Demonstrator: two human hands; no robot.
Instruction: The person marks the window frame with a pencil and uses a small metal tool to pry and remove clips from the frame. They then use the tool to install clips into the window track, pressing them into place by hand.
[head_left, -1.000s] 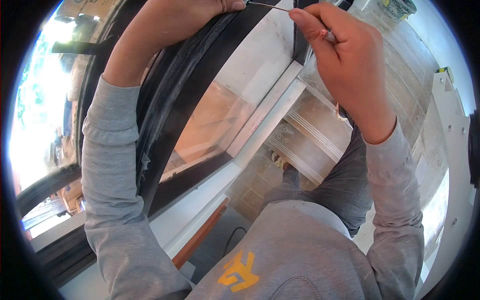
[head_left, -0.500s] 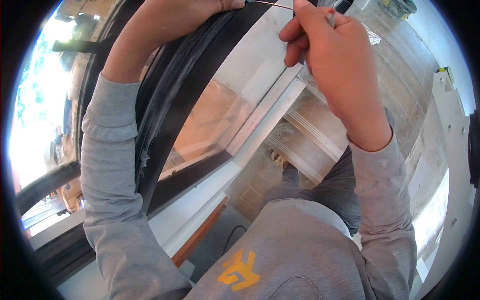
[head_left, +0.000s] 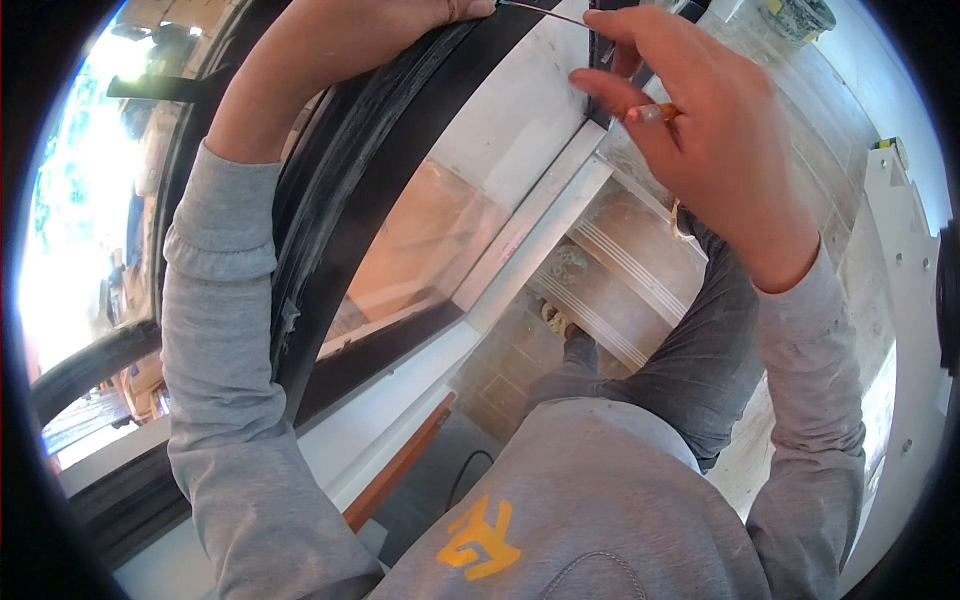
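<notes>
My left hand reaches to the top edge of the view, resting over the dark window frame. Its fingers are mostly cut off, their tips drawn together at the end of a thin metal shaft. That shaft belongs to what looks like a screwdriver and runs across to my right hand. There my forefinger lies at the shaft's near end, the thumb is spread lower down, and the handle is largely hidden behind the fingers. A short cigarette-like stub, pale and orange, sticks out of the same hand.
Daylight enters through glass on the left. Below the frame runs a white sill with a brown wooden strip. A striped step stands by my feet. A bucket is at the upper right, and a white perforated panel stands at right.
My right hand has shifted right and slightly down, its thumb and fingers loosening from a tight grip. The stub shows more fully. My left hand stays almost where it was.
</notes>
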